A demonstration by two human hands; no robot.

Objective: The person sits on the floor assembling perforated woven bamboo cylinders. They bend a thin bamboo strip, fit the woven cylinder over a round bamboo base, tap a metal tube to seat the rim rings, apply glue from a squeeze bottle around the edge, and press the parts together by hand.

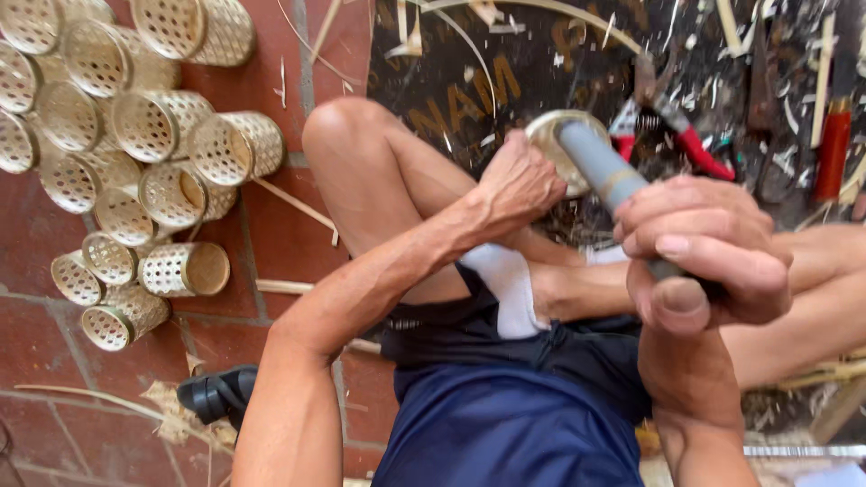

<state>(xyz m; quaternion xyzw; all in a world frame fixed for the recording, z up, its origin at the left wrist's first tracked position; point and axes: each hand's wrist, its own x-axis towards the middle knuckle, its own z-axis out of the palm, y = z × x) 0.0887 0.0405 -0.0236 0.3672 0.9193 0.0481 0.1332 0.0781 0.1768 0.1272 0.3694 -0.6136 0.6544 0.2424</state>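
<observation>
I sit cross-legged on the floor. My right hand (708, 257) is closed around a grey tube-like rod (603, 167), thumb over its near end. The rod's far end goes into a small round woven bamboo piece (552, 135). My left hand (519, 185) grips that round piece from the left side, fingers curled over its rim. Both hands are above my knees and lap.
A heap of several woven bamboo cylinders (135, 153) lies on the red brick floor (280, 225) at left. Red-handled pliers (672, 126) and a red-handled tool (834, 144) lie on a dark mat (469, 81) strewn with bamboo shavings. A black sandal (216, 392) is near my left elbow.
</observation>
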